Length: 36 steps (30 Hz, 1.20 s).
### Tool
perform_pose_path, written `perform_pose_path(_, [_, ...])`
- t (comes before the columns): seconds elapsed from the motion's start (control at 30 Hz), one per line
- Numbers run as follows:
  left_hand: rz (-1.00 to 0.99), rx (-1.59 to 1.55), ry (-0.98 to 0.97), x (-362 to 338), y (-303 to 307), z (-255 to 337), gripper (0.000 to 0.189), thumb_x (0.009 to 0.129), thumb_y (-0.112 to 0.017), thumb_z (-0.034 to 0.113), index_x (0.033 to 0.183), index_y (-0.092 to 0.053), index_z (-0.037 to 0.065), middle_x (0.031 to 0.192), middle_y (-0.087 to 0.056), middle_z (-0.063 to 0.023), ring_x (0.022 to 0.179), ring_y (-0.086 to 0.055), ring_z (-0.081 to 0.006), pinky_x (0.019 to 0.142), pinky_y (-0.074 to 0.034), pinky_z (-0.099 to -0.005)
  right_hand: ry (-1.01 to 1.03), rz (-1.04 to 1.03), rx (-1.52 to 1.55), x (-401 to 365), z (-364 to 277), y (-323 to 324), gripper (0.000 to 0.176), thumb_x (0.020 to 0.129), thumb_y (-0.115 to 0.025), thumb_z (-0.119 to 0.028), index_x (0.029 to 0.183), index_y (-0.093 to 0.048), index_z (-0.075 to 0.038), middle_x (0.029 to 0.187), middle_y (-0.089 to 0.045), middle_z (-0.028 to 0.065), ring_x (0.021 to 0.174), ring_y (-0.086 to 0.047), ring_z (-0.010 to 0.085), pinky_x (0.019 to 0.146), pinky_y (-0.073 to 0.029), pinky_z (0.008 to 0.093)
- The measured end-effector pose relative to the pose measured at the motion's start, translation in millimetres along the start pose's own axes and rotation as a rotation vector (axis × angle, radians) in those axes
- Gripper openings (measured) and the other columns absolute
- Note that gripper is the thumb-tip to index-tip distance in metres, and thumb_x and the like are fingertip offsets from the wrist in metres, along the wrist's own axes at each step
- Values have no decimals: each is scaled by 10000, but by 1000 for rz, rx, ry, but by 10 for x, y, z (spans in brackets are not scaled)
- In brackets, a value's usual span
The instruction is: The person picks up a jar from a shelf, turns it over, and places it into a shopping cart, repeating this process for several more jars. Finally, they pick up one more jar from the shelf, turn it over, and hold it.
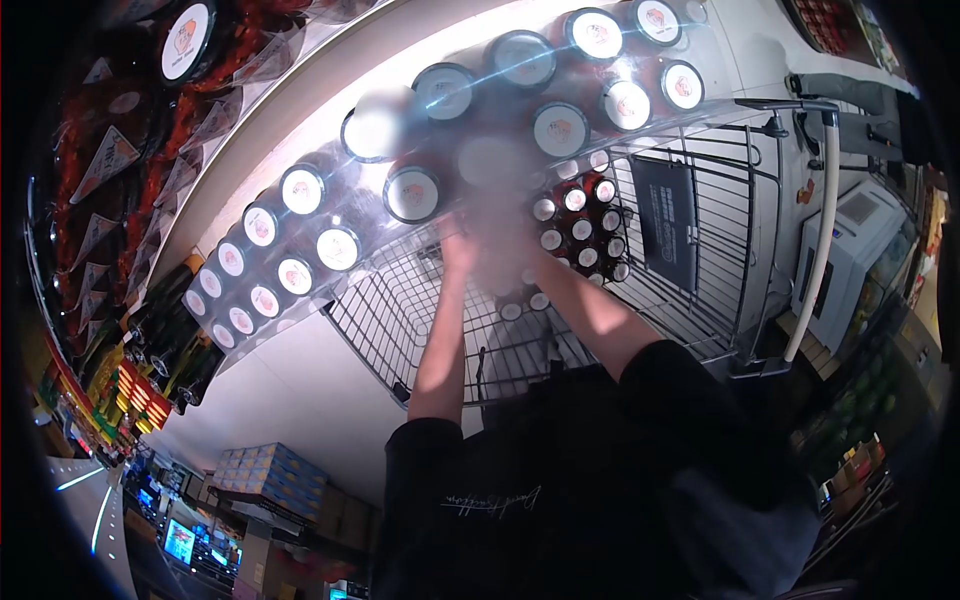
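Observation:
My left hand reaches up over the shopping cart, close under the front edge of a shelf lined with lidded jars. My right hand is beside it, over the cart and near several jars with white lids standing inside. A whitish blur covers the space between the hands and hides their fingers. Whether either hand holds anything cannot be made out. The shelf jars have pale round lids with a small printed picture; they stand in two rows behind a clear front strip.
The cart's handle is on the right, near a white box-shaped appliance. A person's legs show at the upper right. Dark red packed goods fill the upper left. Stacked cartons stand at the lower left.

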<state>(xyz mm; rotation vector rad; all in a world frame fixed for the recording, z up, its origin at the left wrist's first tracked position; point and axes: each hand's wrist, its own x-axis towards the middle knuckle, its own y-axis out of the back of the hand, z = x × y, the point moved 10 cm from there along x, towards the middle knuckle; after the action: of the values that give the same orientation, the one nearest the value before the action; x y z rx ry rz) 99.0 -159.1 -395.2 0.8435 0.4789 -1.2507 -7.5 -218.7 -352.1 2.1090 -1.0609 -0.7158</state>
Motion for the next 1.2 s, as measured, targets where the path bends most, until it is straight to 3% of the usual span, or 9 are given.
perform_pose_path(0.07, [214,362,-457,-53,98,314,464,773,-622,67,1212,-488,0,1261,-501,-243,1115,-543,-384,893,-486,-466,9,19,-39,43,-163,21,374,767,-671,-251,1063,-660,-22,1177,-620,136,1006,-601,269,852,-468,476])
perform_pose_path(0.17, [189,588,-539,-94,81,287,480,822,-576,105,1278,-442,36,1281,-482,-239,1119,-530,-412,927,-471,-474,19,42,-93,78,-343,41,371,765,-669,-250,1056,-662,-21,1178,-621,136,1000,-602,269,848,-468,478])
perform_pose_path(0.2, [184,590,-539,-139,124,394,480,822,-576,105,1278,-442,36,1281,-482,-239,1119,-530,-412,927,-471,-474,22,51,-112,17,-361,91,370,765,-669,-250,1054,-663,-21,1178,-621,136,999,-603,269,846,-468,479])
perform_pose_path(0.27, [-77,656,-172,-72,78,203,547,835,-570,119,1353,-395,94,1319,-475,-198,1186,-505,-381,955,-466,-450,23,72,-150,-94,-403,196,367,763,-668,-249,1050,-665,-20,1178,-621,136,995,-603,269,844,-467,480])
perform_pose_path(0.37, [-152,613,-108,-83,75,247,798,795,-673,124,1481,-267,123,1417,-435,-182,1303,-436,-350,1054,-412,-424,78,147,-190,-121,-418,136,346,752,-663,-245,1016,-676,-22,1162,-627,132,970,-608,263,829,-464,489])
perform_pose_path(0.6, [-124,880,-269,31,-25,215,797,779,-686,139,1462,-276,139,1394,-451,-167,1210,-524,-353,978,-468,-447,121,162,-87,-266,-311,128,382,750,-661,-227,1071,-635,-21,1208,-595,170,969,-621,305,811,-476,503])
perform_pose_path(0.67, [-100,758,-234,-18,1,267,633,799,-627,139,1381,-376,153,1352,-472,-162,1221,-491,-364,975,-449,-479,100,110,-76,-368,-196,-8,382,756,-656,-231,1077,-632,-25,1207,-595,170,978,-618,306,815,-478,497])
perform_pose_path(1.13, [-11,333,-146,-77,-11,-8,769,820,-668,219,1463,-274,68,1375,-489,-212,1239,-503,-381,1026,-423,-434,-225,-577,-14,-1032,1402,-794,385,837,-580,-276,1169,-585,-80,1191,-600,170,1098,-582,326,864,-508,417])
perform_pose_path(1.2, [33,343,-174,-59,7,-6,774,822,-668,222,1466,-269,66,1382,-475,-222,1257,-487,-377,1045,-408,-426,-420,-460,213,-1093,1389,-391,315,829,-597,-269,1099,-605,-106,1170,-607,149,1077,-579,359,828,-523,442])
